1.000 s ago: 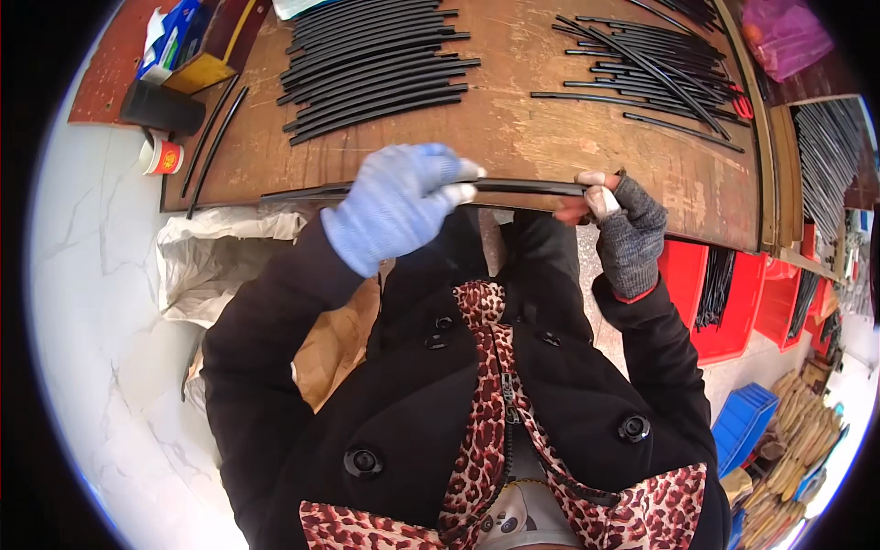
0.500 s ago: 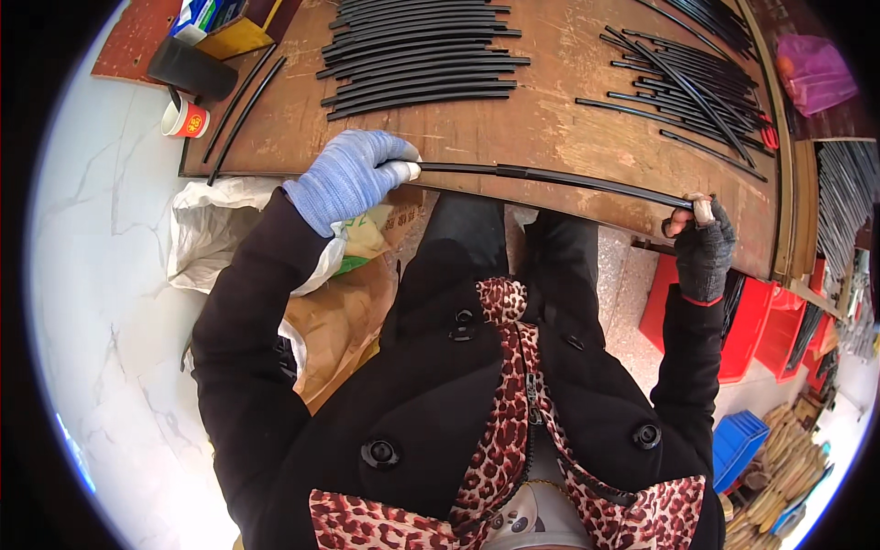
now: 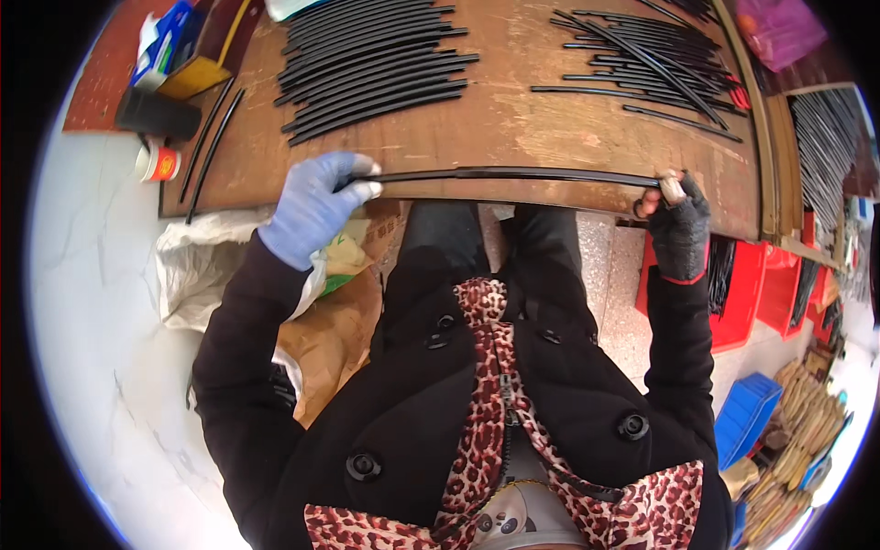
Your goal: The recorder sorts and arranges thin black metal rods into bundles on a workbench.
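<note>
A long black rod (image 3: 541,173), slightly thicker from its middle to the right, stretches level between my hands over the table's near edge. My left hand (image 3: 316,202), in a light blue knit glove with white fingertips, pinches its left end. At the right end my right hand (image 3: 680,225) grips it; that hand wears a dark glove with bare fingertips. Beyond the rod, a row of black rods (image 3: 367,78) lies side by side on the wooden table (image 3: 495,119). Farther right is a looser pile of thinner black rods (image 3: 642,73), some crossing others.
Two black rods (image 3: 209,142) lie at the table's left side, near a paper cup (image 3: 158,163) and a black cylinder (image 3: 158,113). Below the edge stand a white sack (image 3: 197,275) and brown paper bag (image 3: 335,339). Red bins (image 3: 733,312) and a blue bin (image 3: 747,417) are at right.
The view has shifted, so the table and its rods sit farther left. Both hands still hold the rod, which now lies more level; the left fingers look slightly blurred.
</note>
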`<state>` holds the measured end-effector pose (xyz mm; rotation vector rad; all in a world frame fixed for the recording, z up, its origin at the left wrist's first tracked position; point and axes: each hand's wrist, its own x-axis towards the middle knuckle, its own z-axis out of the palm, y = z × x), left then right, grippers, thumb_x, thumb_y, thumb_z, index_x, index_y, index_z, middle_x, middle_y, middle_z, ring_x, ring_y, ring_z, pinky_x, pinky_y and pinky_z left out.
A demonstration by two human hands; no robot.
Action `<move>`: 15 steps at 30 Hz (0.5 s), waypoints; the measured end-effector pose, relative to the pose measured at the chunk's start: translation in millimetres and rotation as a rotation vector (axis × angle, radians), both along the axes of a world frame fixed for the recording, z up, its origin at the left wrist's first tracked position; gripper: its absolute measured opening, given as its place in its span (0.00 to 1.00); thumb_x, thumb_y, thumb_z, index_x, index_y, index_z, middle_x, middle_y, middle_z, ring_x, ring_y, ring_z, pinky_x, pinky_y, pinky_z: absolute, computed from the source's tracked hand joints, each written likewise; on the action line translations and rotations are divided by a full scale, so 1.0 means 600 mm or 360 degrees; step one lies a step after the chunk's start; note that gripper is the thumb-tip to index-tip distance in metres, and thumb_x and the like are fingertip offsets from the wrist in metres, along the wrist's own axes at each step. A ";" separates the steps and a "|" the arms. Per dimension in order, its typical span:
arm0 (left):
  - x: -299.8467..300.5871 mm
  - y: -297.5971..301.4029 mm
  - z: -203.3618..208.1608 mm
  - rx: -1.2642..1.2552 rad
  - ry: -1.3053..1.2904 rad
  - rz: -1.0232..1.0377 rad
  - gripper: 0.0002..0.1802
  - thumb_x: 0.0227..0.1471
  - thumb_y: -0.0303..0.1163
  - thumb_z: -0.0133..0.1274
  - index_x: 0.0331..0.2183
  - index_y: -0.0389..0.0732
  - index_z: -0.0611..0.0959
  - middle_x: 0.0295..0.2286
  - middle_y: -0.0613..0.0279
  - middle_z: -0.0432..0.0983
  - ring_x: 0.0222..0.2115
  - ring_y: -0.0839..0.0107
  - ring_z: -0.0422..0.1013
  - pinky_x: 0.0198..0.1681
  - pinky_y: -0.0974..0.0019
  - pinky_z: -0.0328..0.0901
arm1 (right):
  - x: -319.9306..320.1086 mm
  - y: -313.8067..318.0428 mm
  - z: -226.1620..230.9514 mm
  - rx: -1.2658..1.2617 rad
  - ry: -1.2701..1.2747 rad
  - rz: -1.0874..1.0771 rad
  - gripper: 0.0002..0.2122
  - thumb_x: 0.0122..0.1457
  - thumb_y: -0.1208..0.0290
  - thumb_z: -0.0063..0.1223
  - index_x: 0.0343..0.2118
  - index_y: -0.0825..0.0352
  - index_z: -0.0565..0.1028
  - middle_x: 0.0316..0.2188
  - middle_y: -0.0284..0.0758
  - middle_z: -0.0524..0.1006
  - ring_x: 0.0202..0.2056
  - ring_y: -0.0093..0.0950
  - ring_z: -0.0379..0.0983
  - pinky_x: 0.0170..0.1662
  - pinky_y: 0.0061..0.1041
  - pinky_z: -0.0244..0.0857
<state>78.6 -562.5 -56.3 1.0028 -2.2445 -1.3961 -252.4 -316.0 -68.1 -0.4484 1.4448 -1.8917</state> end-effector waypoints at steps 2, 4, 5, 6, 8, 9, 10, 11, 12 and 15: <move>-0.007 0.007 0.012 0.0338 -0.0091 0.0079 0.08 0.42 0.20 0.51 0.30 0.31 0.80 0.22 0.63 0.73 0.18 0.81 0.63 0.23 0.80 0.59 | -0.002 -0.002 -0.004 0.0000 0.0024 -0.0016 0.07 0.53 0.75 0.49 0.34 0.68 0.71 0.19 0.36 0.73 0.17 0.25 0.68 0.22 0.20 0.63; -0.006 0.005 0.025 0.0516 -0.0144 0.0063 0.08 0.43 0.21 0.51 0.30 0.30 0.80 0.21 0.63 0.73 0.17 0.82 0.62 0.21 0.81 0.58 | 0.000 -0.005 0.001 0.0029 0.0047 -0.0064 0.06 0.53 0.75 0.49 0.34 0.68 0.71 0.19 0.36 0.72 0.17 0.25 0.68 0.22 0.20 0.63; 0.001 -0.001 0.025 0.0594 -0.0290 0.0020 0.08 0.43 0.21 0.51 0.30 0.31 0.80 0.20 0.64 0.73 0.15 0.83 0.61 0.20 0.81 0.57 | 0.005 -0.009 0.003 0.0023 0.0011 -0.0066 0.05 0.53 0.75 0.49 0.33 0.67 0.70 0.18 0.36 0.72 0.17 0.25 0.68 0.22 0.19 0.63; 0.001 -0.004 0.026 0.0669 -0.0439 -0.0020 0.08 0.43 0.22 0.51 0.30 0.31 0.80 0.19 0.65 0.72 0.14 0.83 0.60 0.19 0.82 0.57 | 0.006 -0.009 0.005 0.0017 -0.0026 -0.0066 0.05 0.53 0.75 0.49 0.32 0.67 0.70 0.18 0.36 0.72 0.17 0.24 0.68 0.22 0.18 0.62; -0.005 -0.001 0.030 0.0657 -0.0414 -0.0028 0.08 0.43 0.22 0.51 0.30 0.31 0.80 0.19 0.65 0.72 0.14 0.83 0.59 0.19 0.82 0.56 | 0.001 -0.005 0.001 0.0017 -0.0036 -0.0094 0.04 0.53 0.76 0.48 0.32 0.68 0.70 0.18 0.36 0.72 0.17 0.24 0.67 0.21 0.18 0.62; -0.008 0.000 0.033 0.0651 -0.0396 -0.0004 0.08 0.42 0.22 0.51 0.29 0.32 0.80 0.18 0.66 0.72 0.14 0.84 0.59 0.18 0.82 0.56 | -0.001 -0.002 -0.002 0.0016 -0.0058 -0.0095 0.04 0.53 0.76 0.48 0.32 0.68 0.70 0.18 0.36 0.72 0.17 0.24 0.67 0.21 0.18 0.62; -0.011 0.001 0.035 0.0645 -0.0378 0.0021 0.08 0.42 0.22 0.51 0.29 0.32 0.80 0.17 0.66 0.71 0.14 0.84 0.59 0.18 0.82 0.56 | -0.004 0.001 -0.006 0.0016 -0.0081 -0.0093 0.04 0.53 0.76 0.48 0.32 0.68 0.70 0.18 0.36 0.72 0.17 0.24 0.67 0.21 0.18 0.62; -0.015 0.001 0.036 0.0640 -0.0361 0.0048 0.07 0.42 0.22 0.51 0.29 0.32 0.80 0.17 0.67 0.71 0.13 0.84 0.59 0.18 0.82 0.56 | -0.007 0.002 -0.007 0.0016 -0.0106 -0.0089 0.04 0.53 0.76 0.48 0.31 0.68 0.69 0.18 0.36 0.72 0.17 0.24 0.67 0.21 0.17 0.62; -0.014 0.002 0.034 0.0637 -0.0363 0.0041 0.07 0.42 0.22 0.51 0.29 0.32 0.80 0.17 0.67 0.71 0.13 0.84 0.59 0.18 0.82 0.56 | -0.008 0.002 -0.008 0.0014 -0.0106 -0.0097 0.04 0.53 0.76 0.48 0.31 0.68 0.69 0.18 0.36 0.72 0.17 0.24 0.67 0.21 0.17 0.62; -0.012 0.002 0.017 0.0465 -0.0167 0.0075 0.07 0.41 0.21 0.52 0.29 0.32 0.80 0.17 0.67 0.71 0.13 0.84 0.59 0.17 0.83 0.55 | -0.012 0.001 -0.009 0.0051 -0.0114 -0.0070 0.03 0.53 0.76 0.48 0.31 0.68 0.69 0.18 0.36 0.72 0.17 0.23 0.66 0.21 0.16 0.62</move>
